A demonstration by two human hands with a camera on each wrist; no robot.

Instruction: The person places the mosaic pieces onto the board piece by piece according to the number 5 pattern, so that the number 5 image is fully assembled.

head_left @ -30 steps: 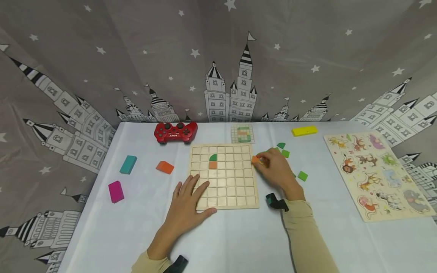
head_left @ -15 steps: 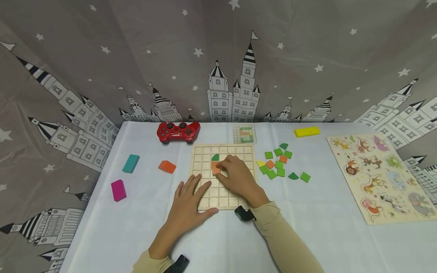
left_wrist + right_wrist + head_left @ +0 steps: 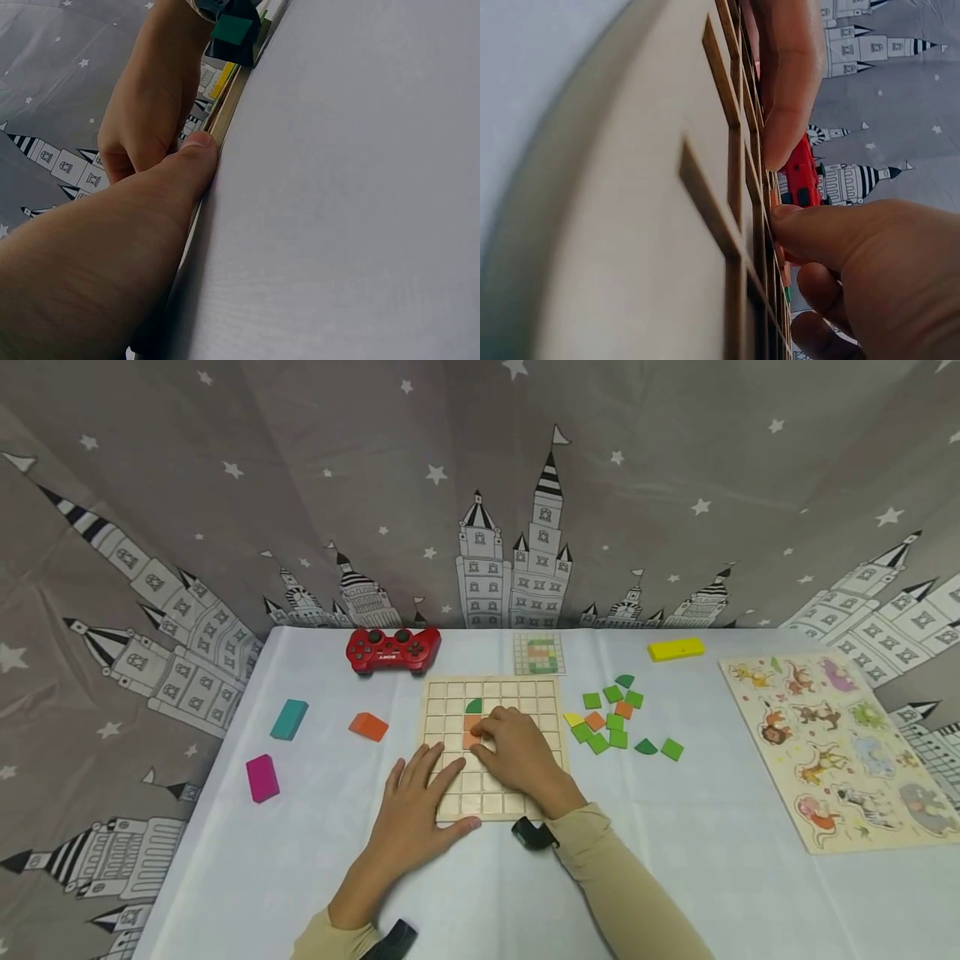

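Observation:
A wooden grid board (image 3: 453, 725) lies mid-table in the head view. In one column of it sit a green quarter-circle tile (image 3: 474, 705) and, just below, an orange square tile (image 3: 472, 721). Thumb and fingers of my right hand (image 3: 517, 752) pinch a second orange square tile (image 3: 470, 740) at the cell under the first. The right wrist view shows that thumb (image 3: 791, 221) low at the grid. My left hand (image 3: 411, 814) rests with spread fingers on the board's lower left, its thumb (image 3: 196, 141) along the near edge in the left wrist view.
Loose tiles, mostly green squares (image 3: 592, 700), lie right of the board. Behind it is a pattern card (image 3: 537, 653). A red game controller (image 3: 393, 650), a yellow block (image 3: 677, 649), an animal puzzle board (image 3: 840, 752) and teal (image 3: 288, 720), magenta (image 3: 262, 778) and orange (image 3: 368, 727) blocks surround it.
My right hand has carried the orange square tile from the board's right side leftward to the cell below the first orange one. The left hand stays in place.

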